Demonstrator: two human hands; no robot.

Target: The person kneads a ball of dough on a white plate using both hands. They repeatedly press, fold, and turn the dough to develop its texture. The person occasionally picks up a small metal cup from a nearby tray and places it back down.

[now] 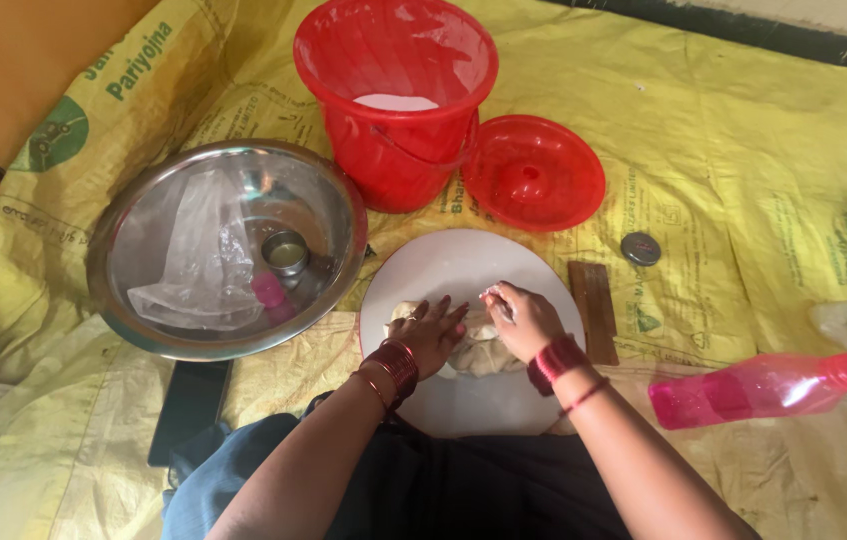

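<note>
Both hands (430,335) (523,320) palm-down, fingers (448,308) kneading dough (478,352).

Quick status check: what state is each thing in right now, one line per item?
Pale dough lump: on the round white board, pressed by both hands.
Left hand: flat on dough.
Right hand: fingers curled on dough.
Red plastic bucket: upright, open.
Red round lid: off, beside bucket.
Pink plastic bottle: lying down.
Large steel bowl: upright, holds clear plastic and a small steel cup.

Home floor kitchen: steel bowl (228,250), red bucket (393,100), dough (473,345).
</note>
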